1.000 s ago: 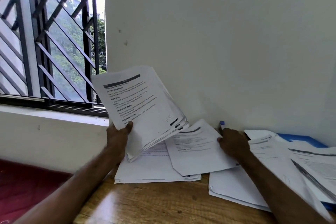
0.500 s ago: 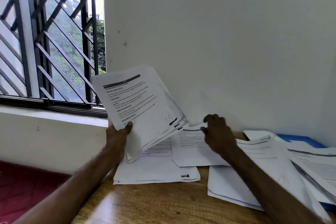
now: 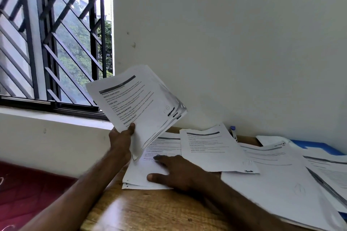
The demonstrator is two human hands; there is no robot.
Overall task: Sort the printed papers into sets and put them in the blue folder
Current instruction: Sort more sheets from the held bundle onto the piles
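My left hand (image 3: 122,138) grips a thick stack of printed papers (image 3: 142,105) by its lower corner and holds it tilted above the wooden table (image 3: 155,210). My right hand (image 3: 174,171) lies flat, fingers straight, on a small pile of printed sheets (image 3: 139,176) at the table's left end. One loose printed sheet (image 3: 212,150) overlaps that pile on its right. Further right, a big spread of papers (image 3: 277,180) covers most of the blue folder (image 3: 317,146), of which only the far corner shows by the wall.
A blue-capped marker (image 3: 233,133) lies against the white wall behind the papers. A barred window (image 3: 50,43) with a sill is at the left. A dark red surface (image 3: 28,191) sits below the table's left edge.
My right hand left the loose sheet near the wall, swung left and came down flat on the left pile. The stack in my left hand stayed where it was.
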